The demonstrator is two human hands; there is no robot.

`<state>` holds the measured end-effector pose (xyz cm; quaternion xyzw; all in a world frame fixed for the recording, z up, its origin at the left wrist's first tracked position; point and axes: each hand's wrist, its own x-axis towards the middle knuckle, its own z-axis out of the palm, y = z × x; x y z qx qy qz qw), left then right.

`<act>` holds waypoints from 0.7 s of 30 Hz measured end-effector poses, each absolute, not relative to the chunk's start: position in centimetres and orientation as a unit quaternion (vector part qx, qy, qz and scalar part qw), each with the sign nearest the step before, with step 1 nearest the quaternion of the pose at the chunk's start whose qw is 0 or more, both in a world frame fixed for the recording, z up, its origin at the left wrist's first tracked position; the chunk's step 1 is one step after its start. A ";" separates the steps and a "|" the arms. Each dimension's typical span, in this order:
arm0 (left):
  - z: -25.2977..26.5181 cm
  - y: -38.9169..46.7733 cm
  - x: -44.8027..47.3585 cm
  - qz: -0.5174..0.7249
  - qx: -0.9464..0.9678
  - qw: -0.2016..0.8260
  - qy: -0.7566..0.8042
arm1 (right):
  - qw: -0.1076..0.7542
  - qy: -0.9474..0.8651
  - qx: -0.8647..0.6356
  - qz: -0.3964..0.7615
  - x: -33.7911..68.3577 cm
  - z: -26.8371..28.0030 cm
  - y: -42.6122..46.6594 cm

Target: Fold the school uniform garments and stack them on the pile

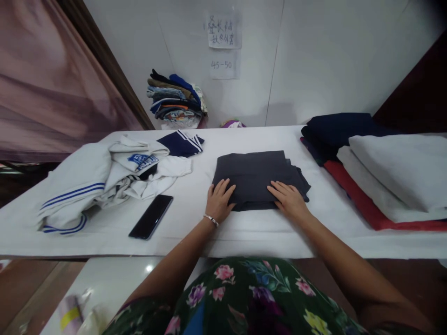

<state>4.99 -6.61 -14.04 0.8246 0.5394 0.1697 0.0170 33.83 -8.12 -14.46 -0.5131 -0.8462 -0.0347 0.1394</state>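
A dark grey garment (254,174), folded into a rough rectangle, lies flat on the white-covered table in front of me. Its right side shows several uneven layers sticking out, and a lower layer peeks out along the near edge. My left hand (220,201) rests on the near left corner with its fingers spread, a bracelet at the wrist. On the near right part of the same garment lies my right hand (289,199), fingers stretched out and flat. Neither hand grips the cloth. The garment's kind cannot be made out in this folded state.
Left of me is a loose heap of white clothes (80,172) with blue stripes, beside a black phone (151,217). Folded clothes, including a light grey one (401,172), are stacked at right. Another clothes pile (176,100) stands beyond the table (195,228), near the wall.
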 end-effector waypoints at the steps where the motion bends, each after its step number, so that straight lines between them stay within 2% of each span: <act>1: -14.0 -6.4 4.9 0.164 0.822 0.016 0.545 | 0.137 -0.847 -0.512 -0.037 33.9 -14.5 -8.1; 11: -14.5 -6.1 3.6 0.158 0.820 0.034 0.549 | 0.123 -0.857 -0.495 -0.070 33.7 -15.4 -8.5; 18: -13.5 -6.9 2.5 0.114 0.825 0.107 0.544 | 0.131 -0.858 -0.490 -0.079 33.7 -16.0 -8.6; 21: -12.6 -7.7 3.8 0.171 0.822 0.085 0.537 | 0.142 -0.857 -0.488 -0.088 33.7 -16.2 -8.6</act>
